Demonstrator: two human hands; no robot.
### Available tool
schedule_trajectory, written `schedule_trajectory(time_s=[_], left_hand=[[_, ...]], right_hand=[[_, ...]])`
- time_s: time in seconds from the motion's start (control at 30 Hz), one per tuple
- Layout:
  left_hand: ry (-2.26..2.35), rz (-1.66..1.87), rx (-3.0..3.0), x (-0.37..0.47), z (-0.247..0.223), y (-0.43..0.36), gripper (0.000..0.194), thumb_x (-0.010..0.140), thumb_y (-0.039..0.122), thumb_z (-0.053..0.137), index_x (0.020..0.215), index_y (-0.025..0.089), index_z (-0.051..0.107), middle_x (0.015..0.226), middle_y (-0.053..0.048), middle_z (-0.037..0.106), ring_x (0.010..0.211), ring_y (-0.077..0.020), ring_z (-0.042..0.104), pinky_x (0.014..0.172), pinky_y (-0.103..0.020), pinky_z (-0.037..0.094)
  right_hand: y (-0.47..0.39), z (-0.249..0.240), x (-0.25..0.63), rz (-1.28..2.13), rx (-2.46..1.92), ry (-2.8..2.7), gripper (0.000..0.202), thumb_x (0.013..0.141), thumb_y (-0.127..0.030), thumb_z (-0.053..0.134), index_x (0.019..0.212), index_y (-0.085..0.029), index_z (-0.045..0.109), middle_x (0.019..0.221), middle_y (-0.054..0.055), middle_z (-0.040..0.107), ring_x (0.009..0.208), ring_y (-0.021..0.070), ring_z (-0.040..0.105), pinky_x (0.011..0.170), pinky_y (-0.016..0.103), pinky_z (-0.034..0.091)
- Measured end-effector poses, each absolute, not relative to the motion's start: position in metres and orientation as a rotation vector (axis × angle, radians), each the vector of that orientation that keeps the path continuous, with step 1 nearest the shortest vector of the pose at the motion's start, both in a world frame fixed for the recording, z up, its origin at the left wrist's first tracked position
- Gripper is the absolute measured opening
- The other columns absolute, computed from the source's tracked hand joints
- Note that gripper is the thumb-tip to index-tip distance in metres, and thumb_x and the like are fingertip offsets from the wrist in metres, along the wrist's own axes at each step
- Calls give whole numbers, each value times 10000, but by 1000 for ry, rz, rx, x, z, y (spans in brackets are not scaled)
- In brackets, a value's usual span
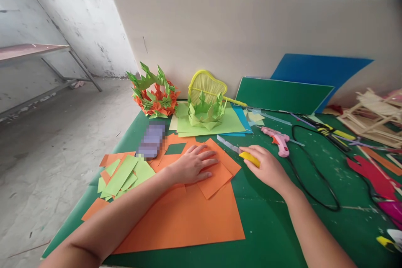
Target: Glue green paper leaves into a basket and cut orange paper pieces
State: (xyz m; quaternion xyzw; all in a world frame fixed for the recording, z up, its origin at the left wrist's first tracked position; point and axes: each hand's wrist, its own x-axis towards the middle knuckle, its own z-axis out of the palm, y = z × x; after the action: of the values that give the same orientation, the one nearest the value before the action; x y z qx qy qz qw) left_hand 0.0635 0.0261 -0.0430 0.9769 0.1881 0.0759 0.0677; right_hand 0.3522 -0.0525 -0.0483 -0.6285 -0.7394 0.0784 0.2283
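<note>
My left hand (197, 164) lies flat, fingers spread, on a smaller piece of orange paper (216, 178). Beneath that is a large orange sheet (188, 226) on the green tabletop. In my right hand (266, 167) is a yellow utility knife (250, 159), its long blade (228, 144) extended and pointing up and left, to the right of the orange pieces. Cut light green paper pieces (124, 176) lie in a loose pile to the left of my left forearm. Beyond my hands, a folded green paper crown (206, 113) stands on light green sheets (235, 123).
A green and orange paper wreath (153, 92) stands at the back left, with a blurred phone-like object (151, 140) before it. A pink glue gun (278, 140) and its black cord lie to the right. Green board (282, 94) and blue board (320, 69) lean against the pale partition (251, 33).
</note>
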Motion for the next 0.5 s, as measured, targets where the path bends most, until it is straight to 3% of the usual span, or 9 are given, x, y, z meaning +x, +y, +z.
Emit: schedule_trajectory(time_s=[0.1, 0.23, 0.5], left_hand=[[531, 226, 2909, 63, -45, 26, 493, 957, 471, 364, 1411, 286, 415, 1497, -11, 383, 1428, -316, 198, 1156, -489, 206], [631, 205, 2876, 63, -48, 28, 517, 969, 485, 320, 1436, 274, 386, 1532, -6, 327, 1438, -341, 164, 1164, -522, 177], [758, 131, 2853, 63, -54, 30, 586, 954, 560, 291, 1474, 291, 319, 1557, 3, 261, 1438, -404, 87, 1132, -601, 163]], right_hand=[[-56, -41, 362, 250, -1705, -2032, 328, 848, -246, 517, 1159, -301, 606, 1137, 49, 599, 1049, 234, 576, 866, 363, 496], [-58, -36, 368, 296, -1698, -2025, 328, 814, -226, 537, 1122, -300, 622, 1142, 37, 599, 1022, 216, 594, 833, 328, 506], [-51, -54, 365, 68, -1818, -2042, 336, 893, -314, 471, 1191, -248, 613, 1091, 78, 626, 970, 243, 605, 725, 342, 518]])
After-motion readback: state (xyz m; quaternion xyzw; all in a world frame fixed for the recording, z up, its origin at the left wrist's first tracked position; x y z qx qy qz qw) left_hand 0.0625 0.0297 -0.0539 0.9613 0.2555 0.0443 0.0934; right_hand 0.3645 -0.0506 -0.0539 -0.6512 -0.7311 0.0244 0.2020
